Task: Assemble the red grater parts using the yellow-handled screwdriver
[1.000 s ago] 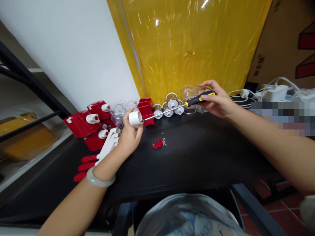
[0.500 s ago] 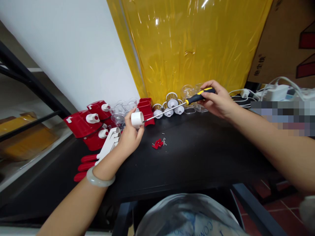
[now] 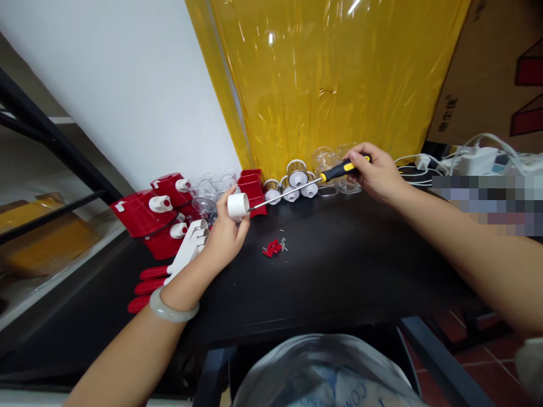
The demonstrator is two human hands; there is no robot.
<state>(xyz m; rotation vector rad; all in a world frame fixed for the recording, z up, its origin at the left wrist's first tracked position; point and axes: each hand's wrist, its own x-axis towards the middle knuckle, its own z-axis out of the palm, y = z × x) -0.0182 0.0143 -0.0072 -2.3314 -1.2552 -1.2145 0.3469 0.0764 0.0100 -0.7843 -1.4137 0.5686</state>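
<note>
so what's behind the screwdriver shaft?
The screwdriver crosses in front of stacked white-ended cylinders and a red plastic part. Its thin shaft hides narrow strips there; the stack's back can't be seen.

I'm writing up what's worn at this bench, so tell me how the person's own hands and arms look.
Both the left hand and right hand are ungloved, and no sleeve covers either forearm. A pale, smooth, rounded bangle circles the left wrist; nothing shows on the right.
</note>
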